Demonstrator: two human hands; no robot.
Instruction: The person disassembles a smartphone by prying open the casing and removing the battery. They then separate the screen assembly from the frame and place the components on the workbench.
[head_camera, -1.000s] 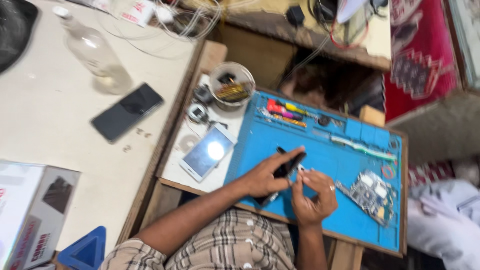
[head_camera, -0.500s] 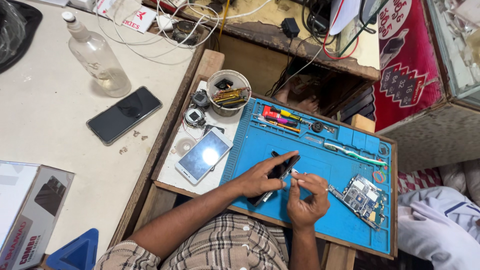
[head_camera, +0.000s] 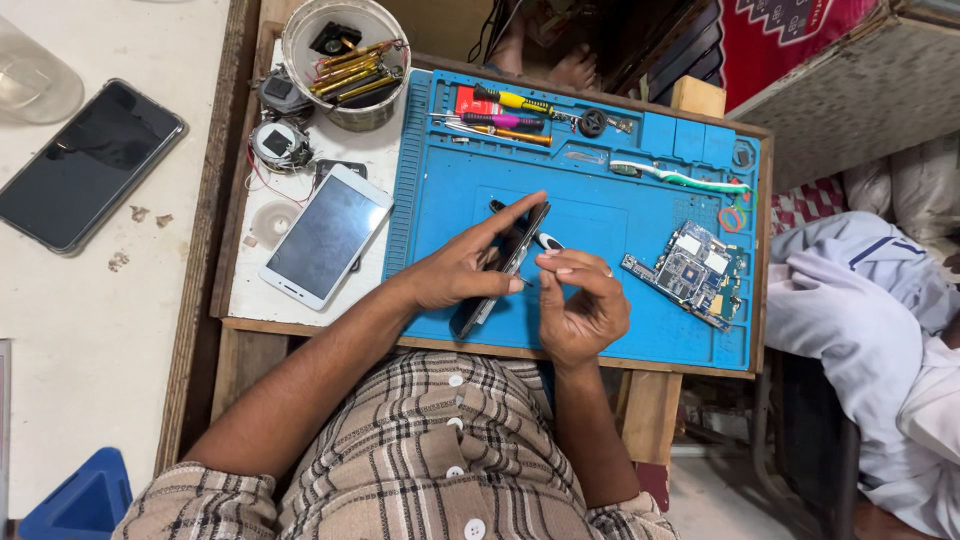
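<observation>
A person in a checked shirt (head_camera: 430, 450) bends over a small worktop (head_camera: 300, 335). The left hand (head_camera: 455, 270) has its grip clamped on a dark phone body (head_camera: 505, 265), held tilted on edge above a blue repair mat (head_camera: 450, 190). The right hand (head_camera: 580, 300) sits just beside it, thumb and forefinger pinched together at the phone's edge; whether they hold anything is too small to tell. Just right of that hand, a bare circuit board (head_camera: 690, 272) lies on the mat. Left of the left hand, a white phone (head_camera: 325, 235) rests face up on the worktop. Beyond the hands, screwdrivers (head_camera: 500, 112) and a toothbrush (head_camera: 680, 178) line the mat's far edge. Farther left, a round tin (head_camera: 345, 55) holds small tools. Well to the left, a black phone (head_camera: 85, 165) lies on a pale table (head_camera: 80, 330).
</observation>
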